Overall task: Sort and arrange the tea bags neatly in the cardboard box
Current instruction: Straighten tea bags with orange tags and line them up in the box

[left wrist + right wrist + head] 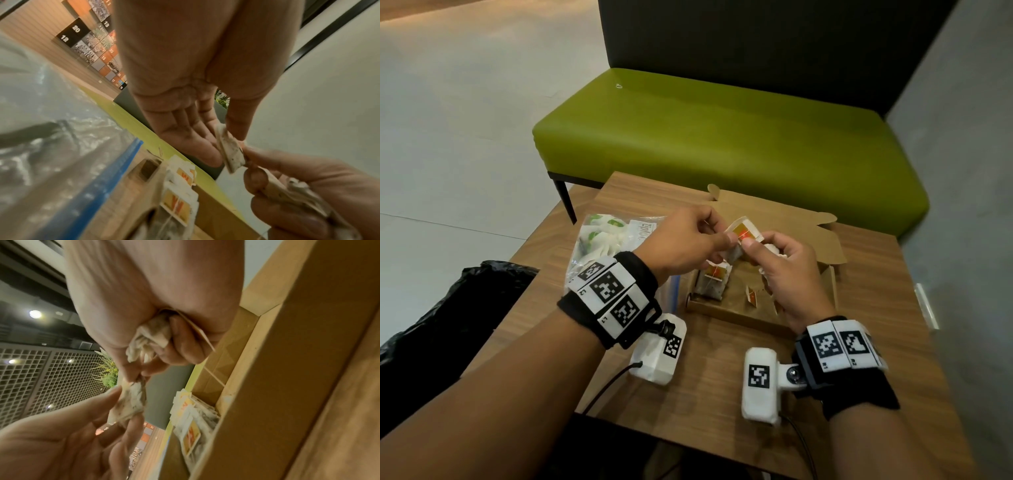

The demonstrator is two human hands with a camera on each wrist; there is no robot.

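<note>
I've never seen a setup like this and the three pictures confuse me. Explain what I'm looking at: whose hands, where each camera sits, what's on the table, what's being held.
No machine here: a person works with two bare hands, wearing a camera on the head and one on each wrist. The bands with black-and-white squares are strapped round the wrists.

The head picture looks down at a wooden table. The left wrist picture looks along the left hand; the right wrist picture looks along the right hand.

On the table lies an open cardboard box with a few tea bags already inside. Left of it lies a clear plastic bag holding white packets. Behind is a green bench.

Both hands pinch one tea bag between them above the box. The right hand also grips a bunch of further tea bags in its palm.
</note>
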